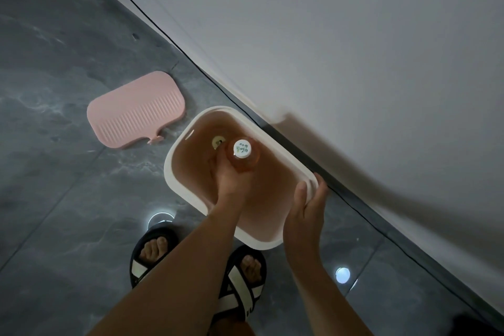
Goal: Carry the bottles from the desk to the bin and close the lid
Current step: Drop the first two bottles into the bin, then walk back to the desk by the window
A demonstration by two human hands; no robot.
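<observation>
A white bin [177,172] with a pink inside stands open on the floor against the wall. My left hand [231,174] reaches down into it and grips an amber bottle with a white cap [242,148], held upright. Deeper in the bin, another bottle's cap [217,141] shows just left of it. My right hand [309,199] rests on the bin's right rim, thumb inside and fingers outside. The pink ribbed lid [136,110] lies flat on the floor to the left of the bin.
The floor [54,185] is dark grey glossy tile with bright light reflections. A white wall [354,63] with a dark baseboard runs diagonally behind the bin. My feet in black and white sandals [237,281] stand just in front of the bin.
</observation>
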